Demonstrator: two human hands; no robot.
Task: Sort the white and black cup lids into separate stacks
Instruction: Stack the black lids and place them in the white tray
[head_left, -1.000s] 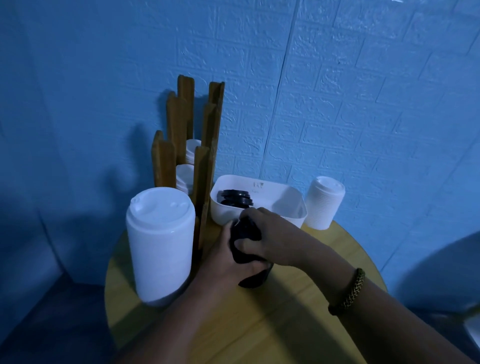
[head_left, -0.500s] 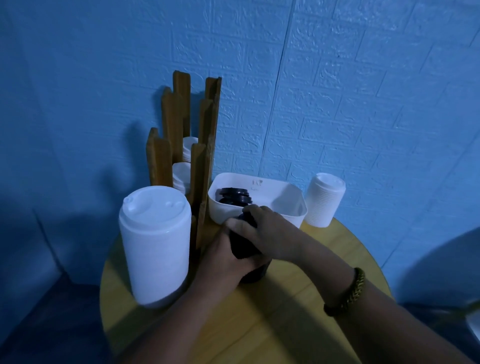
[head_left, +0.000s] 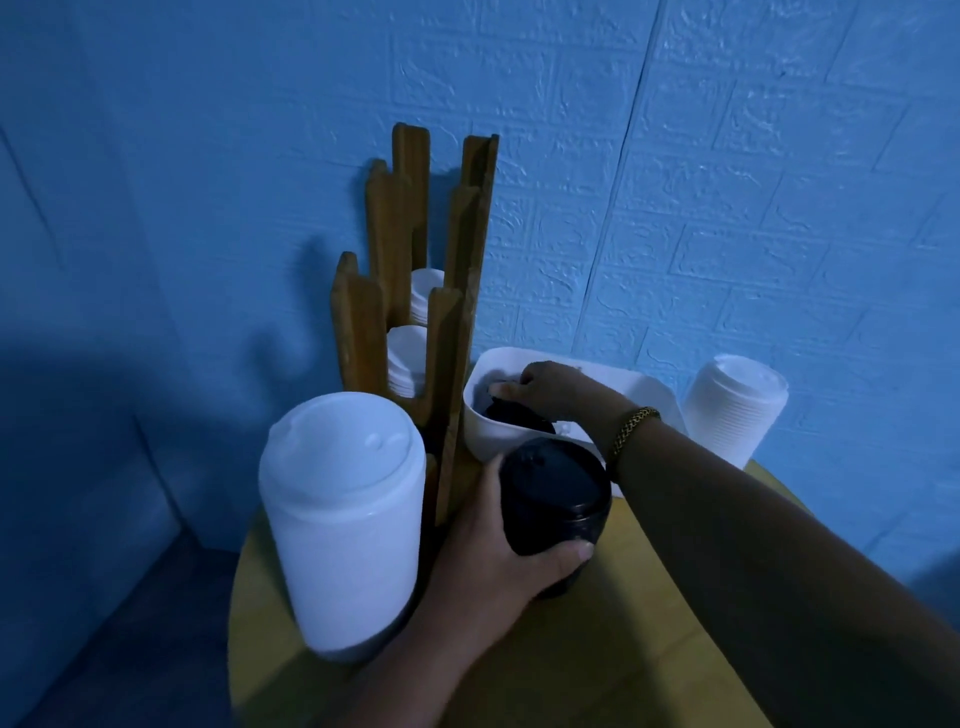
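Black lid stack (head_left: 553, 488) sat at table (head_left: 623, 649) centre, head view. The left hand (head_left: 498, 561) was wrapped round its side from 8 o'clock, thumb across the front, gripping it firmly.

Change: half a second earlier the right hand (head_left: 556, 389) had been on top of that stack with the left. It had since come off and gone into the white tub (head_left: 483, 431) at 12 o'clock. Its fingers were curled down on the far edge of a loose black lid (head_left: 514, 415) there, seemingly pinching it. A bracelet (head_left: 631, 423) showed on the wrist.

Judgement: last lid seated, next black one being fetched while the left hand steadied the stack. The rest of the tub was hidden by the hand, so the count left was unclear.

Tall white lid stack (head_left: 343, 519) stood at 9 o'clock, untouched. A second white stack (head_left: 732, 410) stood at 2 o'clock near the wall. The wooden rack (head_left: 452, 312) at 11 o'clock held more white lids. Colours looked separate so far.
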